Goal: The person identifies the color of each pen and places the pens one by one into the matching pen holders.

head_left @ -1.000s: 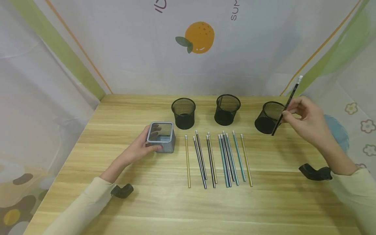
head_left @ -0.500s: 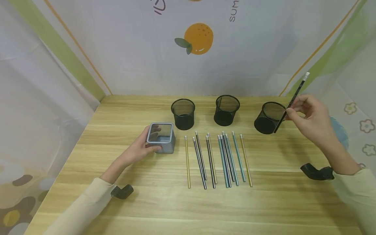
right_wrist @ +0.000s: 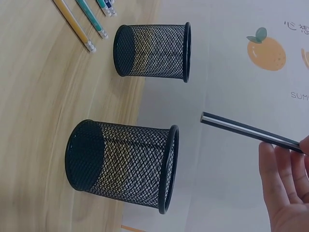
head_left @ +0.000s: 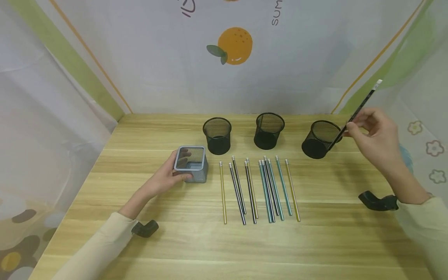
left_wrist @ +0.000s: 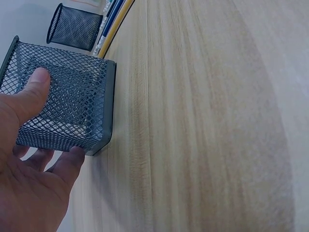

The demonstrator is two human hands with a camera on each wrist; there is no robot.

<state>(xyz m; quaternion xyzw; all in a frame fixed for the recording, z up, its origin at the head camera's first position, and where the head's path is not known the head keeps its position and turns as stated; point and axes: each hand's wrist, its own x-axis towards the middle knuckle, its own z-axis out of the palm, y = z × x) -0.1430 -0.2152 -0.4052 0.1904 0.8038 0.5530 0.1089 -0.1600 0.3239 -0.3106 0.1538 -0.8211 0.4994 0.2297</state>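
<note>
My left hand grips a square grey mesh pencil holder, thumb on the near side and fingers round the far side. In the left wrist view the holder stands upright on the table. Up at the right, my right hand pinches a black pencil on a slant, its white eraser end up. That pencil's lower end overlaps the rightmost round black mesh cup in the head view. From the right wrist, the pencil shows above the cup's rim and apart from it.
Two more round black mesh cups, a left one and a middle one, stand along the back of the wooden table. Several yellow, dark and teal pencils lie in front of them. A printed curtain hangs behind.
My right hand has shifted slightly right and up, and the black pencil now leans further over. The left hand and the square holder have stayed in place.
</note>
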